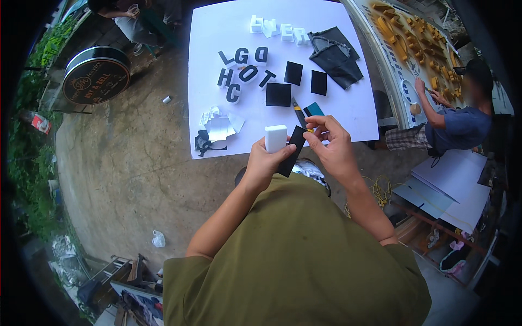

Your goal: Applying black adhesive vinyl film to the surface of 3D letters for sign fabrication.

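The fingers of the left hand are gripping a white block, the thumb pressing a black strip at its right. The right hand is pinching the strip's far end between nearly closed thumb and forefinger, other fingers curling loosely. Both pieces are being held at the near edge of the white surface. Farther off, black-faced letters are resting at left, black squares lying right of them.

Frame centre: Left hand grips white block, black strip | Right hand pinches strip | Upper centre: black-faced letters
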### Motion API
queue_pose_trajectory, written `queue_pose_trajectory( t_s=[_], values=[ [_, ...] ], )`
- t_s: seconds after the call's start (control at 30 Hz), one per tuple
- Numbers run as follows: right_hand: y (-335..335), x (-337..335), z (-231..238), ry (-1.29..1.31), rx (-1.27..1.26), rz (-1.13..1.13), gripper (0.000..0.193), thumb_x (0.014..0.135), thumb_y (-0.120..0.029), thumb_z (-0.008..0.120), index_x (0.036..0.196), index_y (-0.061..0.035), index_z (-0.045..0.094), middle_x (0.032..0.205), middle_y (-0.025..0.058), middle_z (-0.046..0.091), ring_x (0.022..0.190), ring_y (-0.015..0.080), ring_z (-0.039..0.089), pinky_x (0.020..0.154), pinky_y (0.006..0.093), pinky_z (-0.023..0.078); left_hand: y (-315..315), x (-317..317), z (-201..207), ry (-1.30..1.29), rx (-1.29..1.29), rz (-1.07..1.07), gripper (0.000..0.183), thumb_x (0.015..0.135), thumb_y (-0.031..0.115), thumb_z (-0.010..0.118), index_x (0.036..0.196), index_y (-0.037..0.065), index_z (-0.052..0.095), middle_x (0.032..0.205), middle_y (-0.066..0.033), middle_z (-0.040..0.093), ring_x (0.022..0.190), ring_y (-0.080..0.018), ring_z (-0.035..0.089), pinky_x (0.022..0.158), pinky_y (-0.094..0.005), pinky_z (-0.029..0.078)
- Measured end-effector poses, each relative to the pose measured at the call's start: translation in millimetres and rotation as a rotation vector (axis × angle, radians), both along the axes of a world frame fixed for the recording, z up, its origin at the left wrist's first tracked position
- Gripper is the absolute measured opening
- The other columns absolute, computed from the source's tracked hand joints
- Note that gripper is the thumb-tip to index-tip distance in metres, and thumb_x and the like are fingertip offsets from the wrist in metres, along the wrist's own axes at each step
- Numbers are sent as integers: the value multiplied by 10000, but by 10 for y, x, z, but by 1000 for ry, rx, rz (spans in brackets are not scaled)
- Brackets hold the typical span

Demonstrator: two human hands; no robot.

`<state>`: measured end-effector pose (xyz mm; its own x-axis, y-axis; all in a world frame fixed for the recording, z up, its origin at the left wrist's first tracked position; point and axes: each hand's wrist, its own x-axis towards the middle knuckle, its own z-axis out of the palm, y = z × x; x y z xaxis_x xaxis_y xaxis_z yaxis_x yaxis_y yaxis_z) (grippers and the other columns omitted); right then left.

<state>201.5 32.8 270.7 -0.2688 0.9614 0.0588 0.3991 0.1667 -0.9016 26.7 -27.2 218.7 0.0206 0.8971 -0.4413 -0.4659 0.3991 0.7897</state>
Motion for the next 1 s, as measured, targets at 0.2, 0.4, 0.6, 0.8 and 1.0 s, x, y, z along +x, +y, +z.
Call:
queue_pose_trajectory(
  t_s=[0.2, 0.4, 0.6, 0.8, 1.0],
  values=[
    [150, -205, -329, 238, -444, 10, 264, 899, -59, 716, 1147, -2, 649, 846, 36, 647, 749, 94, 604, 651, 254, 505, 155, -210, -55, 14, 31, -50, 373, 910, 160, 740, 1201, 6, 564, 972, -52, 655, 806, -90, 612, 701, -235, 502],
    [440, -118, -189, -74, -98, -176, 283, 898, 7, 668, 1176, -11, 617, 778, 26, 602, 668, 95, 584, 608, 266, 480, 259, -384, -90, 325, 143, -257, 569, 1046, 302, 501, 1498, 14, 310, 1169, -101, 540, 958, -120, 513, 806, -299, 467],
    [671, 34, -234, -185, 23, -191, 268, 893, 22, 653, 1159, 0, 629, 781, 57, 607, 663, 115, 590, 608, 285, 491, 185, -508, 144, 680, 613, -770, 481, 1064, 345, 450, 1474, 97, 416, 1061, -167, 453, 1008, -291, 487, 952, -381, 399],
    [698, 108, -239, -203, 17, -183, 257, 881, 23, 662, 1136, -3, 643, 792, 52, 592, 683, 124, 577, 635, 288, 494, 187, -614, 179, 736, 634, -890, 353, 1008, 180, 550, 1360, 161, 539, 1033, -142, 490, 1010, -317, 494, 931, -419, 409],
    [776, 196, -201, -247, -19, -216, 247, 892, 23, 661, 1137, -5, 636, 808, 37, 553, 717, 116, 530, 664, 280, 475, 156, -1085, 129, 851, 393, -1010, 406, 1008, 310, 570, 1382, 160, 523, 1145, -174, 529, 1106, -335, 511, 1000, -447, 403]
  ],
)
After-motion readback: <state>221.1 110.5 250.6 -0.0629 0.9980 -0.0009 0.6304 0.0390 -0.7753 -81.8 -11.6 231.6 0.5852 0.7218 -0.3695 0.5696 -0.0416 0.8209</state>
